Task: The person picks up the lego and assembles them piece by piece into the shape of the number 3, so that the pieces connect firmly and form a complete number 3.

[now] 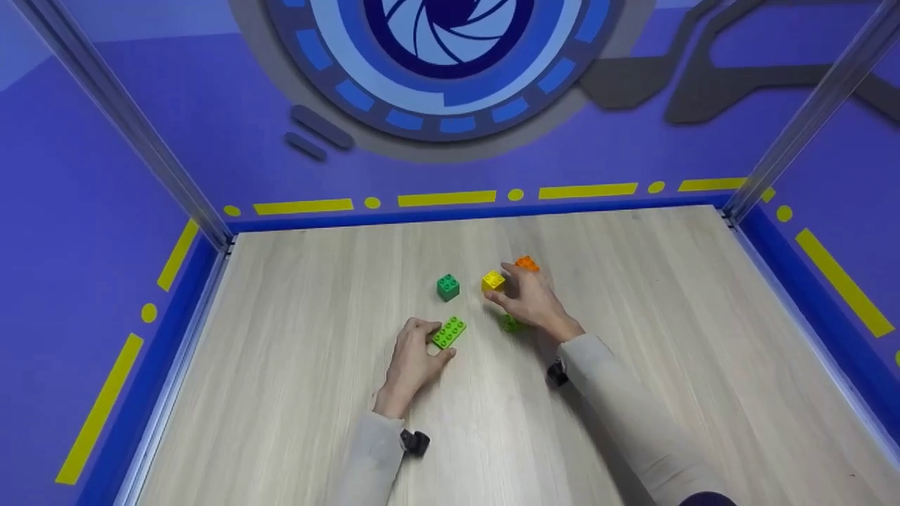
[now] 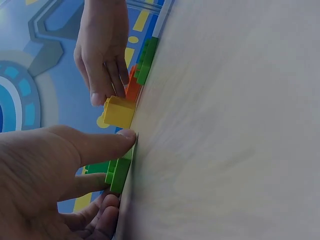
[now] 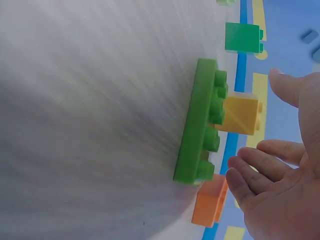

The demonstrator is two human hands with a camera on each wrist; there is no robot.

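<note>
My left hand [image 1: 422, 348] rests on the wooden table [image 1: 295, 393] and pinches a long light green brick [image 1: 448, 332] between thumb and curled fingers; the thumb [image 2: 107, 145] touches its end [image 2: 120, 172]. My right hand [image 1: 524, 295] hovers open, fingers spread around a yellow brick [image 1: 493, 281], and its fingertips [image 2: 112, 82] touch that brick [image 2: 119, 111]. In the right wrist view the palm [image 3: 280, 185] stays open beside the yellow brick [image 3: 241, 115]. An orange brick [image 1: 526, 263] lies just behind the hand. A flat green plate [image 3: 202, 122] lies under the wrist.
A dark green square brick [image 1: 448, 287] stands alone left of the yellow one, also seen as a dark green brick [image 3: 243, 37] in the right wrist view. Blue walls and metal posts [image 1: 140, 133] enclose the table on three sides. Bare wood spreads left and right of the bricks.
</note>
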